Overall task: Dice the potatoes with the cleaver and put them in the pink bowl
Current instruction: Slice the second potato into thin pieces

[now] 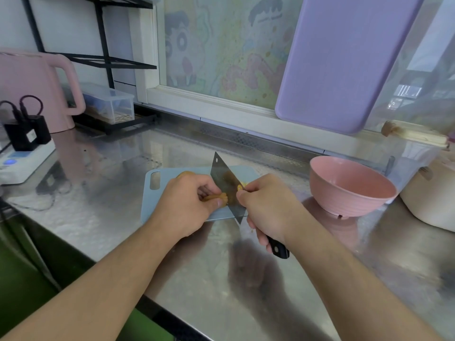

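Gripped in the right hand (267, 207) is the black handle of the steel cleaver with a rectangular blade (227, 187), fingers wrapped round it, the forefinger and thumb reaching up to the blade near its base. Its long axis runs from the handle at the near right to the blade's far corner at the far left, and the blade stands on its edge, cutting down into the potato. A small hole shows at the far top corner of the blade.

On the left of the blade, the left hand (187, 203) holds the brown-skinned potato (215, 198) with curled fingers, pressing it on the pale blue plastic cutting board (154, 190). Most of the potato is hidden under this hand; another bit of brown skin shows at the far side of the knuckles. One small yellow cut piece (240, 187) lies just right of the blade.

To the right of the board, apart from it, the round pink bowl (350, 187) stands upright on the shiny steel counter (110, 217). I cannot see any potato inside it
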Demonstrator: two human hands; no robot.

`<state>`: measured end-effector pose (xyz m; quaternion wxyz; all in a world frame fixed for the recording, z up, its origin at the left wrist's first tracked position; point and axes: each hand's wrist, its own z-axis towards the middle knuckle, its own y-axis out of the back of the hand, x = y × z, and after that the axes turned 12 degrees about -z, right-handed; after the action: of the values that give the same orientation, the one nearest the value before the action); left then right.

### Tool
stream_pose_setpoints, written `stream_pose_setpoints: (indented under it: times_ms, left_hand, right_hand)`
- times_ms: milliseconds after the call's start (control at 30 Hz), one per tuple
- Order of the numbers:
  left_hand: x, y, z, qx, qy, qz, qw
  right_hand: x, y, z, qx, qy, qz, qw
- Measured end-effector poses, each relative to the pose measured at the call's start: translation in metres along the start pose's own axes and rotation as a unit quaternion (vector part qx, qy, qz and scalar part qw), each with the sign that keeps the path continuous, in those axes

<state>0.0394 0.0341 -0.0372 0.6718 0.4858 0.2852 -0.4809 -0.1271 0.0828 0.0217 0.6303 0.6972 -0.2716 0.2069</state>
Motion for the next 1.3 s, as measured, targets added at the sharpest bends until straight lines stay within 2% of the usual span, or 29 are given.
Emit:
stream_pose_setpoints:
  times_ms: [300,700,1033,1300]
  left_hand:
    - [0.003,-0.002,0.0,-0.002,-0.002,0.006,1.0]
    - [-0.001,-0.002,-0.001,-0.014,0.005,0.014,1.0]
    - [-0.001,0.001,0.0,-0.012,0.015,0.005,1.0]
    - [-0.002,0.0,-0.002,-0.006,0.003,0.01,1.0]
  right_hand:
    - [0.003,0.016,-0.012,-0.033,0.033,-0.005,0.999]
    - [0.009,0.02,-0.023,-0.003,0.028,-0.013,1.0]
    - [0.007,0.013,-0.015,0.025,-0.009,-0.029,0.999]
    - [0.002,-0.001,-0.002,-0.023,0.028,-0.01,0.999]
